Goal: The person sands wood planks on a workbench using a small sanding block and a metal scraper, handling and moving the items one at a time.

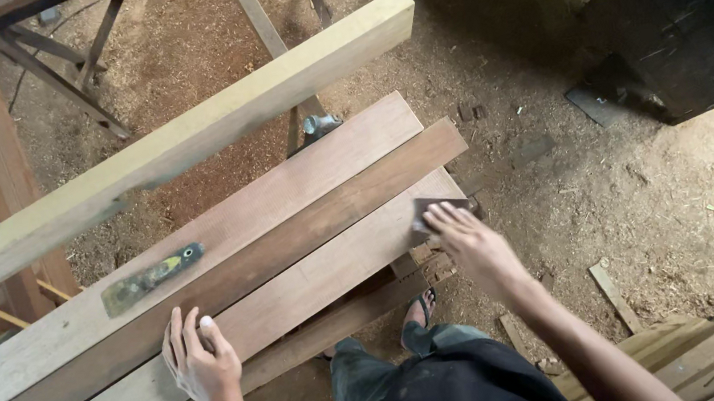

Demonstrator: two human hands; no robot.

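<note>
Hands worked apart: right hand [467, 242] pressed a thin sanding pad [432, 212] at three o'clock; left hand [198, 357] lay open, steadying the stiff, heavy plank [294, 279].

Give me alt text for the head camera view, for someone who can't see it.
Seen from above, a person's right hand presses a dark sanding block on the end of a wooden plank, while the left hand rests flat on it. A worn putty knife lies on the neighbouring plank, above a sawdust-covered floor.

Three brown planks [230, 269]; one pale beam [189, 139]; one scraper [151, 278]; perhaps one sanding block [432, 210]
</note>
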